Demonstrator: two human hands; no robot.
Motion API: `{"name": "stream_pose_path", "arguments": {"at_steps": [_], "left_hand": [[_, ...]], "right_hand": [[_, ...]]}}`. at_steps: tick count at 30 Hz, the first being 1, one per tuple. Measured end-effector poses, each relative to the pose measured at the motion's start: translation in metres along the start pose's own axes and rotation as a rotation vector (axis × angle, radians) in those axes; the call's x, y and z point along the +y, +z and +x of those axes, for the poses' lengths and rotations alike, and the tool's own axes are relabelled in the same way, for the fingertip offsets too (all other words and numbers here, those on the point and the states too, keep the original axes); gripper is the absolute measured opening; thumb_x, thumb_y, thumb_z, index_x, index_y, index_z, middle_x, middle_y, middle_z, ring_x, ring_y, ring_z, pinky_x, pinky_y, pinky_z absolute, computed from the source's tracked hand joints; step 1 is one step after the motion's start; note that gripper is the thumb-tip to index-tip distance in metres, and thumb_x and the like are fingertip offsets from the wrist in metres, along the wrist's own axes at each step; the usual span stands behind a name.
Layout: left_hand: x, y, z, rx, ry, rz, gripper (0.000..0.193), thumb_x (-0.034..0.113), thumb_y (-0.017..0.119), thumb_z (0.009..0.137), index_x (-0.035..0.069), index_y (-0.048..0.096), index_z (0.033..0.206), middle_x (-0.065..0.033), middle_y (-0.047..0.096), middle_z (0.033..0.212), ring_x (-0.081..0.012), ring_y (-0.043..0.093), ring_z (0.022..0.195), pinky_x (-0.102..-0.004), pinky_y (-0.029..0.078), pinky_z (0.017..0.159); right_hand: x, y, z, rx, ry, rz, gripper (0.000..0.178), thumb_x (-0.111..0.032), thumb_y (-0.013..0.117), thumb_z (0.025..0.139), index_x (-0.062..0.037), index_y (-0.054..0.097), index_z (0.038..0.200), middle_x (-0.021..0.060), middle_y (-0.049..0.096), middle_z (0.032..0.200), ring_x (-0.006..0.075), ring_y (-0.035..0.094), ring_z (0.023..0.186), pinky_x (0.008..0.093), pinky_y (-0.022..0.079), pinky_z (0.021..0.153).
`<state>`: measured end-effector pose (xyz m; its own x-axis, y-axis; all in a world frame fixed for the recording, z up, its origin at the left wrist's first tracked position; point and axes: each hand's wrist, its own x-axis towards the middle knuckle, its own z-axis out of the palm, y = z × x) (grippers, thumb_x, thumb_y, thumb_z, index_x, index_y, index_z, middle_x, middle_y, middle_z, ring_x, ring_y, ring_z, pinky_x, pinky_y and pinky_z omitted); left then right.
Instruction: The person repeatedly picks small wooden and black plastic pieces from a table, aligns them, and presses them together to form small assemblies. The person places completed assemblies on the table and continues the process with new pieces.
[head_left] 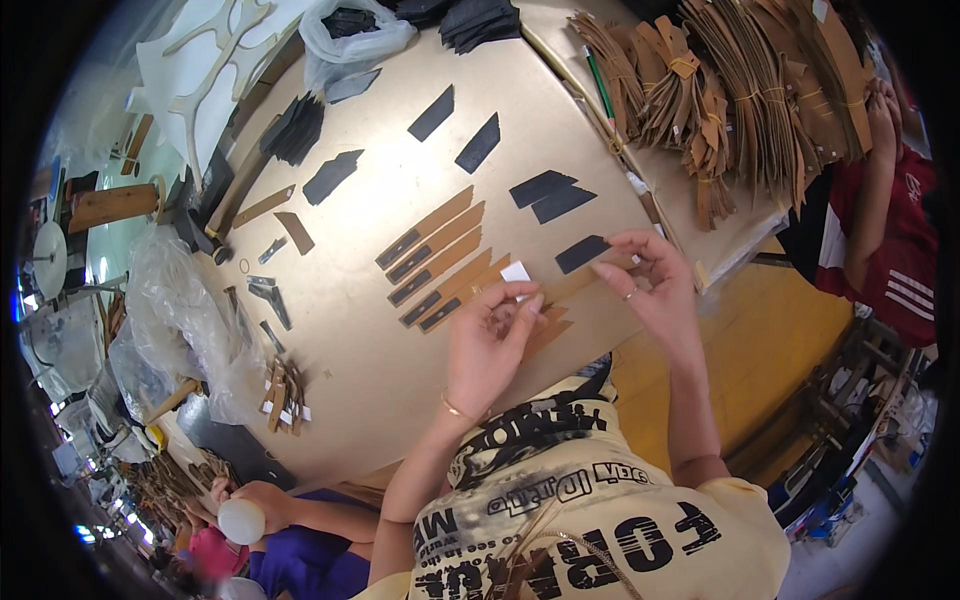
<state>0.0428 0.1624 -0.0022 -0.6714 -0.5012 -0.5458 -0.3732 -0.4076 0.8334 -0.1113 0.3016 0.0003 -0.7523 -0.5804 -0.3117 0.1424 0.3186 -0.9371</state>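
My left hand point(490, 340) is closed, thumb and index finger together, with a small white tag point(515, 271) sticking up from the fingers. My right hand point(655, 290) has its fingers curled and the thumb close to the index finger; what it pinches, perhaps a thin tan strip, is too faint to make out. A black angled piece point(581, 254) lies by its fingertips. Left of my left hand, several tan strips with dark ends point(432, 240) lie fanned in a row. More tan strips point(550, 328) show partly behind that hand.
Black angled pieces point(477, 143) are scattered across the tan table point(350, 330). Bundled brown strips point(750, 80) and a green pencil point(600, 82) lie at the far right. Clear plastic bags point(185, 320) and small metal tools point(270, 297) are at left. Other people sit close by on both sides.
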Motion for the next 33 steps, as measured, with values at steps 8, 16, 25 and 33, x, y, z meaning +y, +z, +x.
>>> {"name": "stream_pose_path", "arguments": {"at_steps": [8, 16, 25, 33], "left_hand": [[-0.003, 0.016, 0.010, 0.105, 0.216, 0.357, 0.016, 0.004, 0.070, 0.090, -0.007, 0.070, 0.102, -0.0050, 0.067, 0.081, -0.0089, 0.068, 0.072, -0.0201, 0.053, 0.064], [-0.002, 0.014, 0.014, 0.136, 0.138, 0.264, 0.018, 0.002, 0.072, 0.088, -0.008, 0.071, 0.103, -0.0042, 0.069, 0.081, -0.0056, 0.065, 0.068, -0.0171, 0.052, 0.063], [-0.001, 0.016, 0.013, 0.186, 0.176, 0.364, 0.017, 0.004, 0.074, 0.087, -0.007, 0.072, 0.100, -0.0036, 0.069, 0.079, -0.0036, 0.063, 0.067, -0.0165, 0.051, 0.061], [-0.001, 0.017, 0.017, 0.198, 0.192, 0.370, 0.016, 0.004, 0.074, 0.086, -0.007, 0.073, 0.099, -0.0043, 0.070, 0.079, -0.0045, 0.065, 0.067, -0.0167, 0.052, 0.061]], "right_hand": [[0.007, -0.006, 0.025, -0.018, -0.159, -0.243, 0.033, -0.011, 0.077, 0.082, -0.0034, 0.062, 0.110, 0.0075, 0.066, 0.089, 0.0128, 0.063, 0.074, 0.0264, 0.053, 0.067], [0.003, -0.009, 0.028, -0.073, -0.087, -0.237, 0.033, -0.011, 0.079, 0.083, -0.0031, 0.060, 0.109, 0.0033, 0.065, 0.090, 0.0092, 0.061, 0.079, 0.0244, 0.051, 0.067], [0.002, -0.006, 0.027, -0.051, -0.108, -0.275, 0.033, -0.012, 0.080, 0.082, -0.0035, 0.060, 0.107, 0.0018, 0.065, 0.090, 0.0077, 0.060, 0.080, 0.0239, 0.050, 0.066], [0.003, -0.005, 0.026, -0.036, -0.102, -0.256, 0.032, -0.011, 0.079, 0.083, -0.0039, 0.058, 0.105, 0.0023, 0.066, 0.088, 0.0074, 0.060, 0.078, 0.0242, 0.050, 0.066]]}}
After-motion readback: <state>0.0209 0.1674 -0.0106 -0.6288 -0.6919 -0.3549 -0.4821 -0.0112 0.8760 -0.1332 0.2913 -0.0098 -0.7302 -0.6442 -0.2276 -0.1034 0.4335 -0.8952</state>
